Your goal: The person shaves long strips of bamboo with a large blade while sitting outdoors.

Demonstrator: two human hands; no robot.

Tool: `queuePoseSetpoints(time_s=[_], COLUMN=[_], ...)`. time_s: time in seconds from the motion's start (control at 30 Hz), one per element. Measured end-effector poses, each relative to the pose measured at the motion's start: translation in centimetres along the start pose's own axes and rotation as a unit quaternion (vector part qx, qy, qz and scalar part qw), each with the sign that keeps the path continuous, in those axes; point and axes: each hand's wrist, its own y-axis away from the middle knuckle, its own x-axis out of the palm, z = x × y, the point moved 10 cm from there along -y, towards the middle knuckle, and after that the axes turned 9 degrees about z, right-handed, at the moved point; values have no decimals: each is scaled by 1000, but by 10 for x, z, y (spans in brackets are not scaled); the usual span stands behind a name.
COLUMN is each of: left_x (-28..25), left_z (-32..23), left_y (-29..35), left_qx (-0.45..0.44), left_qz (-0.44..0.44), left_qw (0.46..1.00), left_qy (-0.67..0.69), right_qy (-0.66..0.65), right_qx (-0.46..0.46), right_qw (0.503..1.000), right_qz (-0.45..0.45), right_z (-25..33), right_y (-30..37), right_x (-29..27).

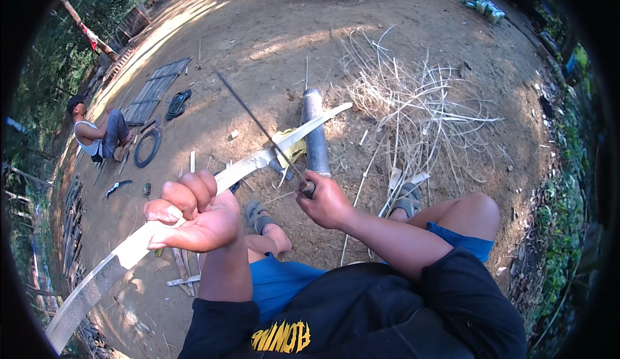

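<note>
My left hand is closed around a long, pale split-bamboo strip. The strip slants from the lower left up to the middle, where its narrow tip lies over a dark grey cylinder. In my right hand is the handle of a knife, its fingers wrapped round it. The knife's thin dark blade points up and to the left and crosses the strip; whether the edge touches the strip I cannot tell. Behind the strip, partly hidden, is something yellow beside the cylinder.
A tangled heap of pale shavings lies on the dirt ahead to the right. At the left a person sits near a black coil and a slatted panel. Bottles stand at the far right. My sandalled feet flank the cylinder.
</note>
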Motion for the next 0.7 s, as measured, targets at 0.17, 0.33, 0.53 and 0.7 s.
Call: queuePoseSetpoints(time_s=[0.17, 0.33, 0.53, 0.7], left_x=[5, 14, 12, 10], left_z=[-3, -6, -4, -3], left_y=[4, 11, 7, 8], left_qx=[9, 9, 16, 14], left_qz=[8, 7, -3, -12], left_qw=[1000, 1000, 1000, 1000], left_qy=[-8, -23, -21, -16], right_qy=[21, -4, -25, 12], right_qx=[-26, -1, 8, -60], right_qw=[999, 1000, 1000, 998], right_qz=[-4, -17, 1, 29], right_z=[3, -14, -21, -4], right_y=[11, 13, 9, 17], right_x=[3, -3, -6, 4])
